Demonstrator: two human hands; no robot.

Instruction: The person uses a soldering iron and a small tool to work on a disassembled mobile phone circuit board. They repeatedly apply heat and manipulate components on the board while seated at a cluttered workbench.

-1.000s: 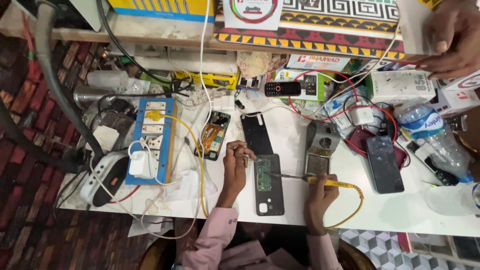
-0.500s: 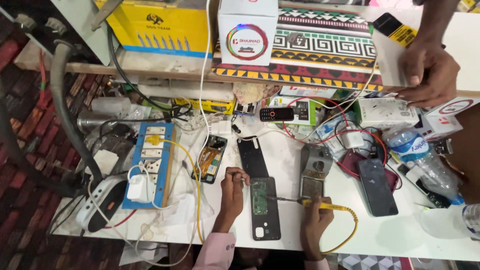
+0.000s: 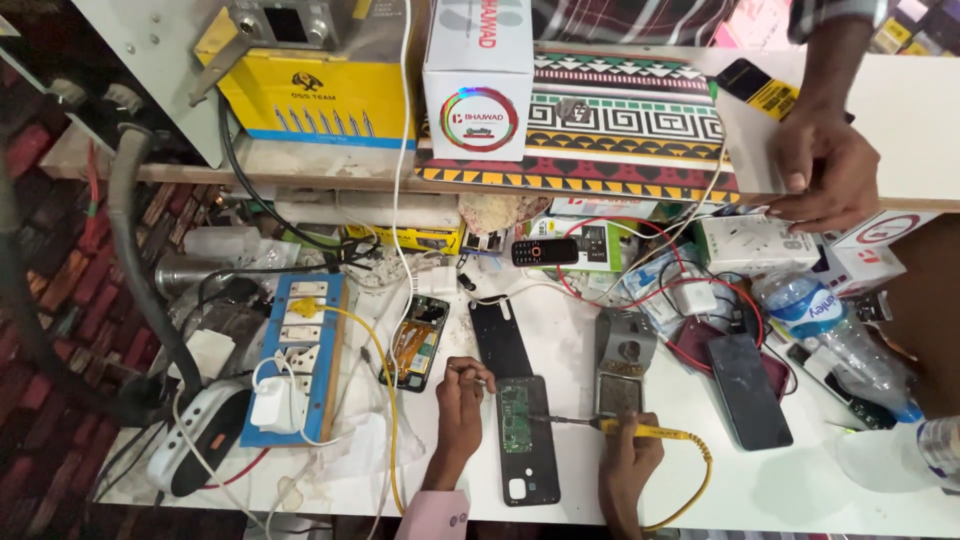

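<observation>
At the far left of the white workbench (image 3: 800,490) lies a blue switchboard (image 3: 300,360) with a white charger (image 3: 270,405) plugged into it, and just right of that an opened phone with orange ribbon cables (image 3: 418,342).

The left hand (image 3: 462,400) rests on the bench beside the opened phone with the green circuit board (image 3: 524,440), its fingertips drawn together in a pinch at the phone's upper left corner; whether something small sits between them is too fine to tell. A black back panel (image 3: 498,335) lies just above that phone.

The right hand (image 3: 628,462) is closed around the yellow handle of a soldering iron (image 3: 610,427), its thin tip reaching left onto the green board. To do this well, I judge the left hand should keep the phone pinned flat, while the tip touches only the one spot, briefly, with the yellow cord (image 3: 690,470) kept loose behind the wrist so it cannot drag the tip.

Further right lie a grey metal holder (image 3: 624,360), a dark phone face up (image 3: 748,390) and a plastic water bottle (image 3: 835,335). Another person's hand (image 3: 825,170) presses on the upper counter edge.

Compared with half a second earlier, the camera has tipped and sits closer; both working hands keep their posts at the phone, and the other person's hand has slid lower along the counter.
</observation>
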